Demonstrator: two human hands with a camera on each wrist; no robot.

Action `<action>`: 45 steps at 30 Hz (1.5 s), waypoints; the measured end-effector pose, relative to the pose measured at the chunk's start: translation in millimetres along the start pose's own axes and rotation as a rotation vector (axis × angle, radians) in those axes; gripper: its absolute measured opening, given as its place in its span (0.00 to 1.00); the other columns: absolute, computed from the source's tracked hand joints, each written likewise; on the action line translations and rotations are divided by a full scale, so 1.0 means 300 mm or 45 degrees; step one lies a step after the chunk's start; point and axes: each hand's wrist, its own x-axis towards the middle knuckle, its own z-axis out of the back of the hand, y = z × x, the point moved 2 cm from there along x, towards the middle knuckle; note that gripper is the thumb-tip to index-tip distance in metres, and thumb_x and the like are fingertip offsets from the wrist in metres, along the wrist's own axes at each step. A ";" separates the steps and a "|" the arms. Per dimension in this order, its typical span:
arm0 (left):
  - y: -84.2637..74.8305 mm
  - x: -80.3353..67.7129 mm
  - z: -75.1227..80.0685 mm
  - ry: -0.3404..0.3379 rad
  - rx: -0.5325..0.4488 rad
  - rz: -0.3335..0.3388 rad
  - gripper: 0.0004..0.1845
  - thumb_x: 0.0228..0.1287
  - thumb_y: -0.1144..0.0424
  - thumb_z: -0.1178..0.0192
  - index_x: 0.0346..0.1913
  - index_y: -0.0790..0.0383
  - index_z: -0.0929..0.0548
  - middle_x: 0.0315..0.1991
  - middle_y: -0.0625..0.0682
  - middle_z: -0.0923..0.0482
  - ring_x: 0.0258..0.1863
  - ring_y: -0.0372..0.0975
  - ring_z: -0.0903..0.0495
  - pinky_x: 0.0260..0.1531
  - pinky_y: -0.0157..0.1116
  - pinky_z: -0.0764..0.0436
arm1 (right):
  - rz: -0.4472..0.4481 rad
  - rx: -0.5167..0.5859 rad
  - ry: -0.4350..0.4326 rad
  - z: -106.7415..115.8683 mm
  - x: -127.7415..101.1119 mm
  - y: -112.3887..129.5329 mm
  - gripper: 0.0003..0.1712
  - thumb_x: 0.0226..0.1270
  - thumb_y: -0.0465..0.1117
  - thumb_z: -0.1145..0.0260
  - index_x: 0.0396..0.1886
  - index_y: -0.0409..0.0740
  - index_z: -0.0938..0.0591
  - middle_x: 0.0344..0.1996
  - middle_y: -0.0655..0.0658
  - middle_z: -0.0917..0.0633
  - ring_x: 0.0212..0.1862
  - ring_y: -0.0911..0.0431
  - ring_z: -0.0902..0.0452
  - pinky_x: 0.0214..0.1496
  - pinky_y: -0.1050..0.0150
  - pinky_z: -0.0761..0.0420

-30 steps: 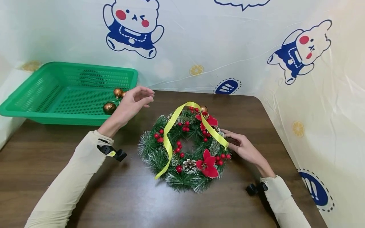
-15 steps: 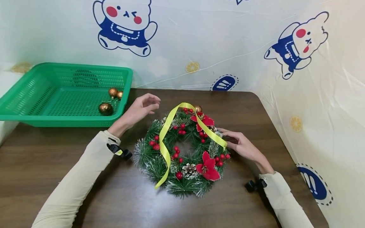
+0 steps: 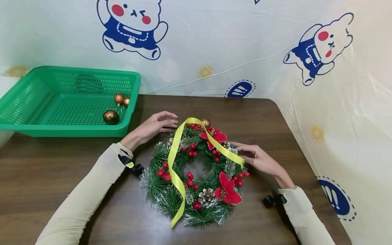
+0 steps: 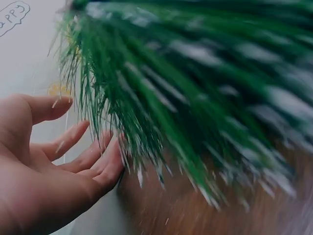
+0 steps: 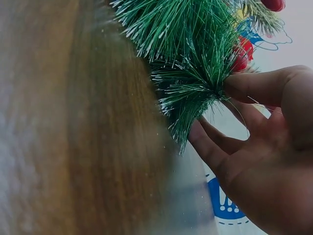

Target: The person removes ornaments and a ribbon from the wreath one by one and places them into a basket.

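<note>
Person at a brown counter (image 3: 61, 170) with a wreath (image 3: 196, 173) between the two hands. The right hand (image 3: 260, 160) is at the wreath's right edge; its grip is narrow, thumb and fingers (image 5: 254, 85) pinching a tuft of frosted green needles, as the right wrist view shows. The left hand (image 3: 156, 124) lies at the wreath's far left edge with its grip wide: the fingers (image 4: 93, 156) are straight and relaxed, their tips brushing the needle ends and closing on nothing. From the right grip the wreath lies to the left; from the left grip it lies to the right and nearer the person. The wreath is a flat ring with no long axis, lying face up on the counter. The right hand has the firmer hold; the left merely touches.

A yellow ribbon (image 3: 174, 160) arches over the far side of the ring, one tail running down across its left half to the near rim, the other ending right at the right grip. The ring is green, white-tipped pine needle, set with red berries (image 3: 191, 177), two red fabric flowers (image 3: 228, 190), a pine cone (image 3: 206, 195) and a gold ball (image 3: 205, 122) at the far rim.

Beyond the left grip, well apart from it, a green basket (image 3: 18, 98) holds three more gold balls (image 3: 111, 116). A printed plastic sheet (image 3: 275, 51) backs the scene.
</note>
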 end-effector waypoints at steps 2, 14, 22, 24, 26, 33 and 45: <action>0.001 0.003 -0.012 0.024 -0.060 -0.004 0.28 0.77 0.60 0.46 0.71 0.72 0.38 0.66 0.66 0.32 0.64 0.53 0.28 0.64 0.49 0.28 | -0.004 -0.010 0.012 -0.001 -0.005 0.008 0.20 0.72 0.29 0.42 0.59 0.50 0.18 0.72 0.45 0.31 0.71 0.46 0.35 0.54 0.65 0.21; 0.005 0.010 -0.086 0.066 -0.040 -0.032 0.26 0.79 0.60 0.50 0.74 0.63 0.36 0.68 0.57 0.31 0.68 0.49 0.31 0.69 0.47 0.34 | 0.006 -0.037 0.031 -0.009 -0.011 0.025 0.21 0.73 0.31 0.42 0.60 0.51 0.18 0.73 0.45 0.32 0.70 0.44 0.35 0.57 0.64 0.23; 0.008 0.014 -0.095 0.028 0.144 -0.066 0.25 0.78 0.57 0.48 0.73 0.56 0.33 0.70 0.53 0.32 0.66 0.47 0.28 0.66 0.49 0.31 | 0.040 -0.021 -0.058 -0.028 -0.002 0.025 0.23 0.71 0.27 0.42 0.59 0.52 0.18 0.71 0.47 0.29 0.72 0.46 0.36 0.64 0.63 0.26; 0.012 0.015 -0.092 0.021 0.171 -0.080 0.26 0.78 0.58 0.48 0.74 0.58 0.33 0.71 0.53 0.33 0.66 0.48 0.29 0.65 0.49 0.29 | 0.042 -0.030 -0.085 -0.033 0.004 0.025 0.23 0.71 0.27 0.42 0.59 0.52 0.18 0.70 0.47 0.28 0.72 0.47 0.35 0.65 0.57 0.27; 0.012 0.013 -0.088 0.003 0.209 -0.092 0.25 0.78 0.60 0.48 0.73 0.59 0.33 0.71 0.54 0.34 0.67 0.49 0.30 0.63 0.49 0.27 | 0.041 -0.040 -0.111 -0.038 0.012 0.028 0.23 0.71 0.27 0.42 0.58 0.53 0.17 0.69 0.48 0.27 0.71 0.48 0.34 0.67 0.53 0.28; 0.018 0.007 -0.075 -0.082 0.368 -0.137 0.22 0.75 0.63 0.45 0.69 0.61 0.28 0.63 0.60 0.26 0.60 0.51 0.25 0.57 0.47 0.25 | 0.083 -0.013 -0.204 -0.050 0.013 0.035 0.28 0.67 0.22 0.44 0.61 0.48 0.21 0.68 0.44 0.27 0.66 0.47 0.28 0.63 0.60 0.24; 0.013 0.014 -0.078 -0.143 0.319 -0.245 0.20 0.70 0.66 0.39 0.63 0.65 0.24 0.59 0.61 0.23 0.57 0.51 0.23 0.58 0.44 0.24 | -0.042 0.222 -0.097 -0.045 -0.042 0.002 0.29 0.71 0.34 0.38 0.71 0.45 0.31 0.66 0.39 0.29 0.65 0.44 0.29 0.57 0.64 0.20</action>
